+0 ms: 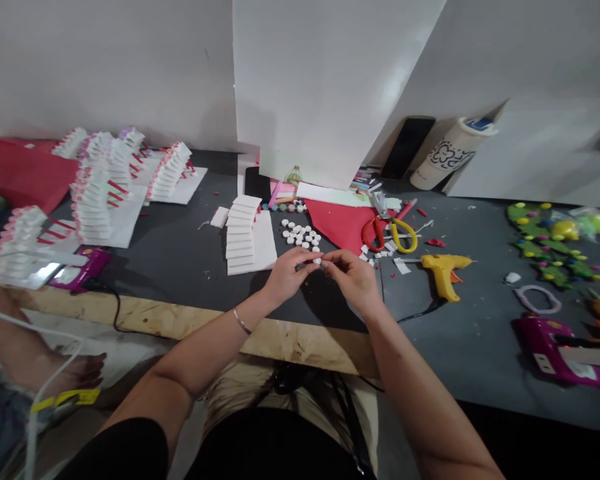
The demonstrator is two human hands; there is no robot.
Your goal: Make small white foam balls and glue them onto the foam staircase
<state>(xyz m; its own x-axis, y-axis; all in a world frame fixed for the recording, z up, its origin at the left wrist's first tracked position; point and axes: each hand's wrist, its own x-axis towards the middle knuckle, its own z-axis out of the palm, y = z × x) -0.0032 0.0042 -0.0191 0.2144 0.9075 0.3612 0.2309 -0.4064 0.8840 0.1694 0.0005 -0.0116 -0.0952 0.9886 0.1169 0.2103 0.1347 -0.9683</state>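
Note:
Both hands meet at the front of the dark table. My left hand and my right hand are closed, pinching a small white piece between their fingertips. It looks like the loose white round pieces lying just beyond, but the fingers partly cover it. To the left of these lies a white board bearing a stepped row of white slabs. A red sheet lies behind my right hand. Beside it are scissors with red and yellow handles, among white scraps. A yellow glue gun lies further right.
Several finished-looking white stepped models stand at left near a purple device. Another person's hand is below them. At right are a phone, a tumbler, green decorated pieces and another purple device.

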